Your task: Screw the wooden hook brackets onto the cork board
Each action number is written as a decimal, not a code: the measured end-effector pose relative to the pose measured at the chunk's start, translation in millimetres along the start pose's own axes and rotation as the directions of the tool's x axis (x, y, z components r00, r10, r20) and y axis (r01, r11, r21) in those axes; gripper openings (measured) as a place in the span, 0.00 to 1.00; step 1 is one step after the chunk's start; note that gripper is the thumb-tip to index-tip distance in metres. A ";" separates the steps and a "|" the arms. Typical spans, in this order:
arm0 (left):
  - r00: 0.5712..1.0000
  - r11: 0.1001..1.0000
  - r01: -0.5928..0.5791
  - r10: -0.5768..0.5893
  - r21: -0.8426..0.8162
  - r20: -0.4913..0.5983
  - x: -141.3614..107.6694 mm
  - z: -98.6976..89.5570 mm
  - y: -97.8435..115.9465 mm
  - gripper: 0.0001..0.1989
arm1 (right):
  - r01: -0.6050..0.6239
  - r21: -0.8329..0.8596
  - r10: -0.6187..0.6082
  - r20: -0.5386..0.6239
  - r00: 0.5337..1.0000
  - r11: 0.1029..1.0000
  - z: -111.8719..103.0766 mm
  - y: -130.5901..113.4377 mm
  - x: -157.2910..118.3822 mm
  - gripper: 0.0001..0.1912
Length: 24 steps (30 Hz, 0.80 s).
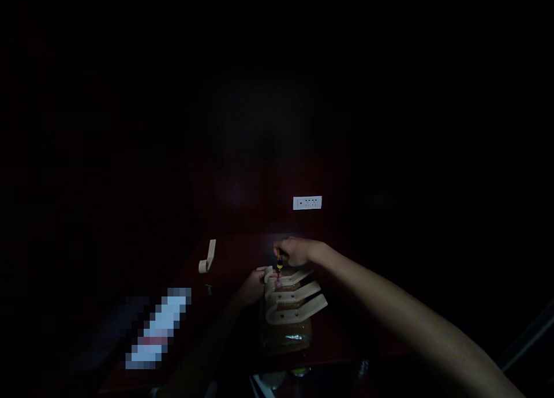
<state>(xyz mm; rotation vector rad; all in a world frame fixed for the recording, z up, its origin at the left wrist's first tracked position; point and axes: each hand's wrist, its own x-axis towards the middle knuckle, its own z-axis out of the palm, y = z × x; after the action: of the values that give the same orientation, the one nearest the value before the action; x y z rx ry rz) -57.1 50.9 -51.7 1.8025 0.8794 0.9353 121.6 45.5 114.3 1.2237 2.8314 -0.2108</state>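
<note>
My right hand is closed around the black and yellow handle of a screwdriver, held upright with its tip down at the farthest wooden hook. My left hand grips that hook near its curled end, fingertips close to the screwdriver's shaft. Two more pale wooden hooks, a middle one and a near one, lie across a brown board with dark screw heads or holes showing in them. The board's near end looks glossy, as if wrapped in plastic. What sits under the screwdriver tip is hidden by my fingers.
A loose wooden hook lies at the table's far left, with what look like small screws nearer me. Left of these is a pixelated bright object. A white socket panel is on the wall behind. The surroundings are very dark.
</note>
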 end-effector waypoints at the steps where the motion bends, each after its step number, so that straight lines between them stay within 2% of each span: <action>1: 1.000 1.000 -0.009 0.009 0.017 0.003 0.2 -0.3 0.2 0.17 | -0.026 0.024 0.025 0.037 0.999 0.999 -1.0 3.1 2.6 0.12; 6: 0.999 0.999 -0.043 0.042 0.032 0.018 -0.1 -0.9 0.7 0.17 | -0.139 0.162 0.105 0.201 0.974 0.977 -2.2 19.1 17.9 0.14; 8: 0.999 0.999 -0.041 0.041 0.008 0.028 -0.5 -0.7 0.1 0.17 | -0.143 0.186 0.100 0.222 0.970 0.972 -1.8 22.8 21.3 0.14; 13: 1.000 1.000 -0.012 0.011 0.011 0.011 -0.1 -1.4 -1.8 0.17 | -0.133 0.116 0.108 0.203 0.973 0.984 -0.3 24.2 22.3 0.20; 16: 0.999 0.999 -0.032 0.032 0.043 0.006 0.6 -1.9 -3.1 0.16 | -0.126 0.065 0.112 0.185 0.976 0.990 -0.8 18.1 22.4 0.22; 20: 0.999 0.999 -0.042 0.042 0.004 0.027 1.4 -0.6 -6.0 0.16 | -0.075 0.051 0.063 0.213 0.975 0.996 -5.2 2.7 25.3 0.20; 24: 0.999 0.999 -0.039 0.040 -0.019 0.029 1.6 1.0 -5.5 0.16 | -0.109 -0.062 0.122 0.277 0.953 0.992 -9.8 -6.9 28.6 0.16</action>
<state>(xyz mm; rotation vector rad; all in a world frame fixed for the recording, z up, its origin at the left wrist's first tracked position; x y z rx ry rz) -56.5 53.8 -56.8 1.8193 0.8171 0.9370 97.1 62.9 121.8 1.2359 2.5021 -0.2865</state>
